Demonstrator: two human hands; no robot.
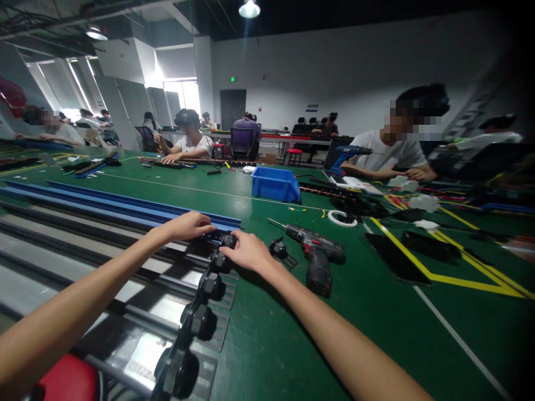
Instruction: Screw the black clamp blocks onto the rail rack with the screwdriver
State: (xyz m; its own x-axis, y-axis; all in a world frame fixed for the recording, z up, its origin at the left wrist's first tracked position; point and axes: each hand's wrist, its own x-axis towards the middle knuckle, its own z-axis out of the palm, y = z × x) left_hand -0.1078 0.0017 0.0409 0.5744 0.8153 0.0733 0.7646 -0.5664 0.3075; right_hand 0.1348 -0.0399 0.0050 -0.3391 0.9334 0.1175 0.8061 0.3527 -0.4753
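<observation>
Long dark rails (pixel 104 234) lie side by side, and blue rails (pixel 142 207) run beyond them. My left hand (pixel 189 226) is closed over the right end of a rail near the blue ones, its fingertips partly hidden. Just to its right, my right hand (pixel 247 250) has its thumb and fingers closed on a black end fitting (pixel 228 241) at a rail end. More black end fittings (pixel 203 322) with flat slotted tabs line the rail ends toward me. One loose black fitting (pixel 278 248) sits on the green table right of my right hand.
A black cordless drill (pixel 315 250) lies right of my hands on the green table (pixel 267 340). Behind it are a blue bin (pixel 275 185) and a white ring (pixel 343 218). Co-workers sit across the table, one near a blue drill (pixel 345 159). A red stool (pixel 69 381) is at lower left.
</observation>
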